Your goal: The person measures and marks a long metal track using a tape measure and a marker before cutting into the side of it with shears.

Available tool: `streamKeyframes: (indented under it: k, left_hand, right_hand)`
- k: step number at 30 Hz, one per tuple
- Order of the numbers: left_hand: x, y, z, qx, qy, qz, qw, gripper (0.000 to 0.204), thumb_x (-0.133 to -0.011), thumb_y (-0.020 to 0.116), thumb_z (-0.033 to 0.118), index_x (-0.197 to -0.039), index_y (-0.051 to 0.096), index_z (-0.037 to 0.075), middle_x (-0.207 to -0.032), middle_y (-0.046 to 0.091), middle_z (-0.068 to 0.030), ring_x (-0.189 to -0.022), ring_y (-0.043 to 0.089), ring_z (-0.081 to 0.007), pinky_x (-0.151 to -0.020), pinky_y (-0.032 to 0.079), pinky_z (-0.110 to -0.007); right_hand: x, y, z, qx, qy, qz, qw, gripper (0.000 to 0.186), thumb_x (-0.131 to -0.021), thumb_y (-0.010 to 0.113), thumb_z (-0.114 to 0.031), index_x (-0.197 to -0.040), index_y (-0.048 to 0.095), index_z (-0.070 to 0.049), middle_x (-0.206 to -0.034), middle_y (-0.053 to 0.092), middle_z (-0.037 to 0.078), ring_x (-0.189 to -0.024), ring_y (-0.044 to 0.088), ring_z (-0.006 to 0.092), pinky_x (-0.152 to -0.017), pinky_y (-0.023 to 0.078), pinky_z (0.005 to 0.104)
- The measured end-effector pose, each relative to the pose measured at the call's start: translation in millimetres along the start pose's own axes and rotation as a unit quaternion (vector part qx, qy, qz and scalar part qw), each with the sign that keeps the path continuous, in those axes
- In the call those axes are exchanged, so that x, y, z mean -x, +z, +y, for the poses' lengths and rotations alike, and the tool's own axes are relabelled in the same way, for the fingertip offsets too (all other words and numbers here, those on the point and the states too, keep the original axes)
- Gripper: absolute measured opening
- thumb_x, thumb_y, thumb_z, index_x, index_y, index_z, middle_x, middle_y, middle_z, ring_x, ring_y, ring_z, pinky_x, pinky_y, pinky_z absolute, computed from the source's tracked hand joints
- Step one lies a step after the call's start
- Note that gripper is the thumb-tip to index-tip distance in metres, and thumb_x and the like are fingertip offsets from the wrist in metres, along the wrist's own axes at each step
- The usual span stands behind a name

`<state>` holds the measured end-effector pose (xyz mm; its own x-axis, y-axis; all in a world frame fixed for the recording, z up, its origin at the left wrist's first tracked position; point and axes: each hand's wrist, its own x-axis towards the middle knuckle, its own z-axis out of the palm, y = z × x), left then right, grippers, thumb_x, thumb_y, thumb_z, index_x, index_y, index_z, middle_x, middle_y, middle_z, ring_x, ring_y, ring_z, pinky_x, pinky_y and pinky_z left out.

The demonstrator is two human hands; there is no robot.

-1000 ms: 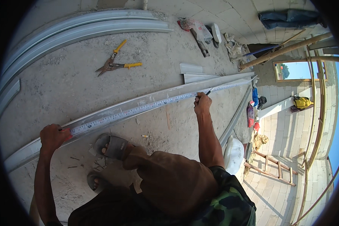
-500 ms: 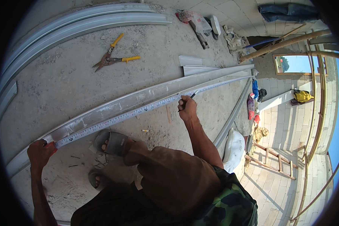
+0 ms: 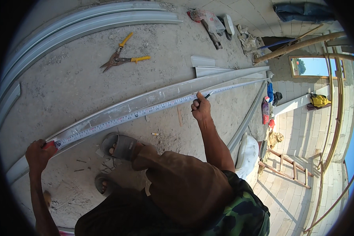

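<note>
My left hand, at the far left, is closed around the red case of a tape measure. The white blade is drawn out in a long line to the far right, lying along the near side of a long grey metal channel. A dark pen sits in my closed right hand, its light tip pointing up and right. My right index fingertip is at the blade's far edge. The tape's far end, by the channel's right end, is too small to make out.
Yellow-handled snips lie beyond the channel. More metal channels rest along the far left, with short offcuts nearer. A white sack, a wooden ladder and poles stand right. My sandalled feet are close below the tape.
My left hand has raised the tape case slightly, and the blade now lies closer against the channel. My right hand has shifted a little up and right, its index finger now stretched to the blade.
</note>
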<state>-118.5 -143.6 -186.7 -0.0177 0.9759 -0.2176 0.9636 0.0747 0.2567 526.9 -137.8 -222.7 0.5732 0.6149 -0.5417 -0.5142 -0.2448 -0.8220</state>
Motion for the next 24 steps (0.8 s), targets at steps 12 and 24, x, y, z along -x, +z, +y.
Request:
streamKeyframes:
  k: [12, 24]
  left_hand:
    - [-26, 21, 85, -0.034, 0.043, -0.09, 0.994, 0.036, -0.067, 0.066, 0.034, -0.079, 0.073, 0.002, -0.072, 0.066, -0.0205, -0.069, 0.066, -0.0357, -0.067, 0.052, -0.043]
    - [-21, 17, 40, -0.031, 0.015, -0.1, 0.994, 0.034, -0.065, 0.068, 0.034, -0.068, 0.07, 0.001, -0.065, 0.063, -0.022, -0.064, 0.065, -0.0357, -0.062, 0.051, -0.043]
  right_hand:
    - [-22, -33, -56, -0.017, -0.08, 0.066, 0.994, 0.012, -0.094, 0.058, -0.014, -0.084, 0.055, -0.009, -0.069, 0.049, -0.001, -0.051, 0.039, 0.0081, -0.044, 0.029, 0.0235]
    - [13, 13, -15, 0.047, -0.013, -0.048, 0.998, 0.012, -0.09, 0.064, -0.012, -0.084, 0.054, -0.009, -0.065, 0.046, -0.001, -0.048, 0.04, 0.01, -0.042, 0.027, 0.0252]
